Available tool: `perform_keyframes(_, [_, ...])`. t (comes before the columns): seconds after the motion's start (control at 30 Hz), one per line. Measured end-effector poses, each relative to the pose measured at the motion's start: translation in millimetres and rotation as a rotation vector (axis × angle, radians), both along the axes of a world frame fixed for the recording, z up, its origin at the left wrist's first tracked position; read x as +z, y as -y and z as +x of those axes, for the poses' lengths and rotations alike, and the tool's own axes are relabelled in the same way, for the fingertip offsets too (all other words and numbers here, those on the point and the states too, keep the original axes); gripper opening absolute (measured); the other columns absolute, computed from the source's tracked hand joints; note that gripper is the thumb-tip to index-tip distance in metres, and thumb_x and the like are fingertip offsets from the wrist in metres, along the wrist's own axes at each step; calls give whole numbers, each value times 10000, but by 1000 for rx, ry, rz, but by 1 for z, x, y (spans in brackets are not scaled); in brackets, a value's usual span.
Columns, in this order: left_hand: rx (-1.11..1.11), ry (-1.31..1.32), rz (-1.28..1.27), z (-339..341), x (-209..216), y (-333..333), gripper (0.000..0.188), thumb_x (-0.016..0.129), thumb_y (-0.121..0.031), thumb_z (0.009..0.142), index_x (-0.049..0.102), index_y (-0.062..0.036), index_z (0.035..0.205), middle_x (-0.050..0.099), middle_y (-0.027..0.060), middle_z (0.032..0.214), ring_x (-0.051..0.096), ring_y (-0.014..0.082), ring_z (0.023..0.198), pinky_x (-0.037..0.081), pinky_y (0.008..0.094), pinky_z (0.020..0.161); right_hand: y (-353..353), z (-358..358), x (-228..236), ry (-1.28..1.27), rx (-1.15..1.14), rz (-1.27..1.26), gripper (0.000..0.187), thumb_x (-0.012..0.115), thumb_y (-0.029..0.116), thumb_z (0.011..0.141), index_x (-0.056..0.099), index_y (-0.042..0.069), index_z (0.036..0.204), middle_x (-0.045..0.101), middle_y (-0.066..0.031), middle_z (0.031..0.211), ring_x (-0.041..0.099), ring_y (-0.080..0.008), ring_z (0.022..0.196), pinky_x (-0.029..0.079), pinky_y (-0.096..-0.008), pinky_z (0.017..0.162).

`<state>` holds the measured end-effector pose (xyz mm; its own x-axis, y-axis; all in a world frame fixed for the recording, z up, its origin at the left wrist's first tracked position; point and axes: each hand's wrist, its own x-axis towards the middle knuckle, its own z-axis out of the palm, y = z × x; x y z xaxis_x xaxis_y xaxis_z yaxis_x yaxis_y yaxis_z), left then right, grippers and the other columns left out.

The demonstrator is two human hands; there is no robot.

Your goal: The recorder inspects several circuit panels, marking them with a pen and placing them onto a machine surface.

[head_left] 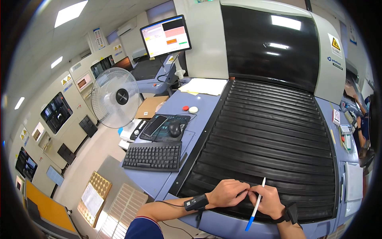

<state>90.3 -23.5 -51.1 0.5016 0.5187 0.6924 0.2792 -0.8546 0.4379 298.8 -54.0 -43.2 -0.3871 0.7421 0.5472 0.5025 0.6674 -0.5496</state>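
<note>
My left hand (228, 193) is closed over the near end of the black ribbed bellows cover (270, 135), a dark strapped device on its wrist. Its fingertips meet those of my right hand (267, 201), and anything pinched between them is too small to make out. A white pen with a blue end (256, 204) is held in my right hand. The pen slants, its white tip pointing away from me and its blue end toward me. A black band circles my right wrist.
Left of the cover are a keyboard (152, 155), a mouse (174, 128), a phone (155, 126), red and white round buttons (193, 110) and papers (203, 86). A fan (115, 97) and monitor (166, 36) stand beyond. The machine's dark hood (272, 51) rises behind. Another person's arm (361, 133) shows far right.
</note>
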Motion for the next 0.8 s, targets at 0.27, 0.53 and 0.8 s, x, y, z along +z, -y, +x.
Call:
perform_keyframes(0.27, [-7, 31, 22, -3, -10, -3, 138, 719, -93, 839, 657, -62, 958, 662, 88, 745, 652, 285, 643, 517, 382, 592, 0, -6, 2, -17, -42, -27, 134, 750, 6, 792, 697, 31, 913, 698, -159, 724, 694, -320, 627, 529, -371, 566])
perform_keyframes(0.53, [-4, 75, -23, 2, -21, -7, 106, 681, -132, 854, 606, -66, 888, 642, 74, 677, 655, 309, 624, 506, 403, 561, 0, -6, -4, 13, -103, -59, 42, 672, -49, 870, 657, -21, 897, 686, -147, 722, 678, -207, 624, 506, -301, 614])
perform_keyframes(0.8, [37, 73, 22, 4, -23, -5, 141, 697, -122, 829, 575, -59, 799, 594, 81, 597, 619, 318, 557, 467, 413, 494, 3, -9, 2, 10, -127, -104, 36, 673, -34, 893, 650, -40, 919, 680, -159, 714, 694, -194, 645, 496, -295, 622])
